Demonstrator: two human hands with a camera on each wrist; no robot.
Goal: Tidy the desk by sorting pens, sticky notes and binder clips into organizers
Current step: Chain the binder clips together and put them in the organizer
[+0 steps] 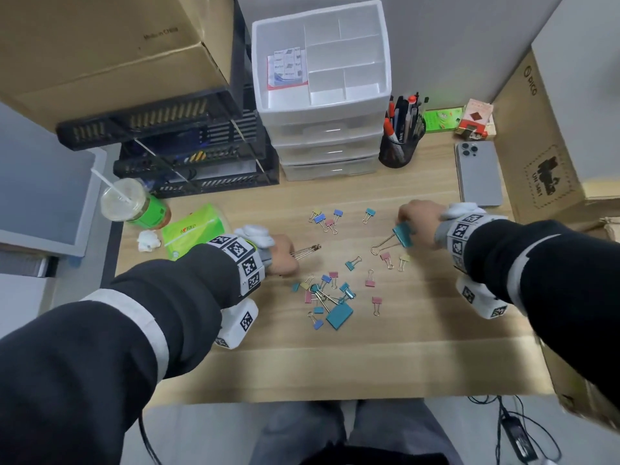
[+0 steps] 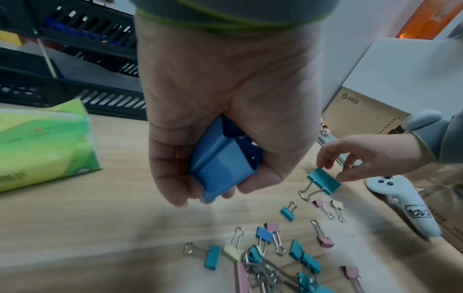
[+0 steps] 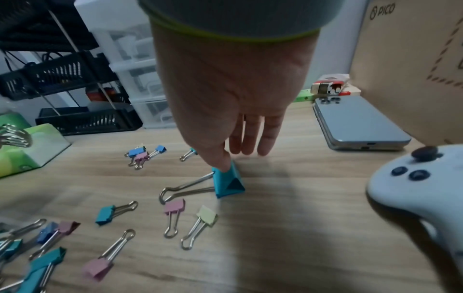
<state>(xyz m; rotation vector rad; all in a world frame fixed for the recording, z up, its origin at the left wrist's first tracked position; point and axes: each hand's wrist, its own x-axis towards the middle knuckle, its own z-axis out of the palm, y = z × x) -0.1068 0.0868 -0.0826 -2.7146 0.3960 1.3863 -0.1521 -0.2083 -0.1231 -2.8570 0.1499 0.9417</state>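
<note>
Item 1, large teal binder clip (image 3: 228,183): sitting on the wooden desk (image 1: 419,347) right of centre, wire handles pointing left. The right hand (image 1: 419,219) is pinching its top edge between thumb and forefinger; the other fingers (image 3: 250,136) are hanging straight and loose behind it.

Item 2, blue binder clips (image 2: 220,160), large: lying in the left hand (image 1: 283,255), whose fingers are curling closed round them. Their wire handles (image 1: 307,251) are sticking out to the right, above the desk at left of centre.

Item 3, small binder clips, pink, yellow, blue and teal: lying loose on the desk. One cluster (image 1: 323,218) is sitting toward the back between the hands; a denser heap (image 1: 322,293), with another large teal clip (image 1: 339,316), is lying nearer the front edge.

Item 4, white drawer organizer (image 1: 322,105): standing at the back of the desk, top tray divided into compartments, a pack of sticky notes (image 1: 287,68) lying in the left one.

Item 5, black mesh pen cup (image 1: 399,146): standing just right of the organizer, holding pens.

Surroundings: a grey phone (image 1: 479,174) is lying face down at right rear; a green tissue pack (image 1: 191,229) and a lidded drink cup (image 1: 131,204) are sitting at left; black stacking trays (image 1: 188,156) and cardboard boxes are flanking the desk.
</note>
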